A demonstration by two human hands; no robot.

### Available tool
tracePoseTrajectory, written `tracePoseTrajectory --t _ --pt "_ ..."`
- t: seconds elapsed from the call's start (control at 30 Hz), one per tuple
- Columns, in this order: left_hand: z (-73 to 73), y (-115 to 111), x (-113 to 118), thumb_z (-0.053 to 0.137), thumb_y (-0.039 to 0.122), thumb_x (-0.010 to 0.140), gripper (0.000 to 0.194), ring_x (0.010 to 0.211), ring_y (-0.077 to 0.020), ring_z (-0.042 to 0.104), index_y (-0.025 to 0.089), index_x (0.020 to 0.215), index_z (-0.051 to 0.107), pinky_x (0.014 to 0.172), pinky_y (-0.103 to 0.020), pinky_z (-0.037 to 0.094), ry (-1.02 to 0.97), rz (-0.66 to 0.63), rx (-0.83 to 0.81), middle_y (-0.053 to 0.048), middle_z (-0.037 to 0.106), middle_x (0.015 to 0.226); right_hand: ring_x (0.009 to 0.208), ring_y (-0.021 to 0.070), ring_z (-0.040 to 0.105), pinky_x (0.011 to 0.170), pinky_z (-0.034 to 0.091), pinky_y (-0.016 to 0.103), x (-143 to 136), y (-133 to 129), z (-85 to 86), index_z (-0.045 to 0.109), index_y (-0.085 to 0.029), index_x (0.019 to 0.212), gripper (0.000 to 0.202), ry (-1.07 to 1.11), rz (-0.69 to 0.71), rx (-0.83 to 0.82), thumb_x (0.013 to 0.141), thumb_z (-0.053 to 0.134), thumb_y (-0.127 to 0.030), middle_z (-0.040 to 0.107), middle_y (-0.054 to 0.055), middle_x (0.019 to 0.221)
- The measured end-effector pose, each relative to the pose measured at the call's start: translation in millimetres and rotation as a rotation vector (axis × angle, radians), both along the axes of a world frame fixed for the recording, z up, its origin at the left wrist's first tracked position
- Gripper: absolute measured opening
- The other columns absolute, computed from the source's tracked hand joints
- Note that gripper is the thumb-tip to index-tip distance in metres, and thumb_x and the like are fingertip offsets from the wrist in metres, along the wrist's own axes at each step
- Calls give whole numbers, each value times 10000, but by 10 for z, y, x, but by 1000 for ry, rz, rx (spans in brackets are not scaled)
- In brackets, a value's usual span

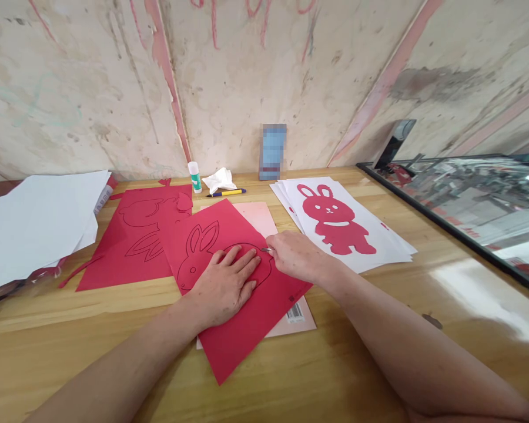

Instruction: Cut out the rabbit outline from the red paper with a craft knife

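Right hand (292, 256) was closed on a small blade (266, 249); the drawn rabbit (198, 257) lay at its nine o'clock, lengthwise nine-to-three, on red paper (261, 311). Left hand (227, 284), nearer, pressed flat there, grasping nothing.

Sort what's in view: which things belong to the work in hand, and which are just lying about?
In use:
red sheet with rabbit outline, under the left hand
thin tool in the right hand
pink pad beneath the sheet, apparently as backing

Apparently just lying about:
glue stick
crumpled tissue
yellow-and-blue pen
red rabbit on white paper
other red sheet
white papers at left
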State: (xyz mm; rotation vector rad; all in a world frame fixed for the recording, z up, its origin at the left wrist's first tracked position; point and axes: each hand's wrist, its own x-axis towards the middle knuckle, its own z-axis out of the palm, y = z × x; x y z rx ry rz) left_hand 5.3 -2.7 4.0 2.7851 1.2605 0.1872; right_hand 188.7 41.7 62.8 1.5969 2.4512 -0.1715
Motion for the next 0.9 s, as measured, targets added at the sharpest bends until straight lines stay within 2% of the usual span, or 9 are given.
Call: tracePoseTrajectory --t 0.6,0.9 --pt "1 4 6 220 403 983 500 1332 -295 279 193 1424 327 1036 -484 252 7 -3 -3 9 319 1480 768 202 613 577 341 260 -17 -20 67 638 -154 923 230 -39 -21 -35 864 418 -190 665 105 816" --pt "6 4 2 219 405 983 503 1338 -299 269 197 1432 310 1040 -488 250 10 -4 -15 13 300 1488 736 199 612 534 311 261 -1 -10 13 631 -157 879 191 -8 -13 -8 845 446 -190 660 98 796"
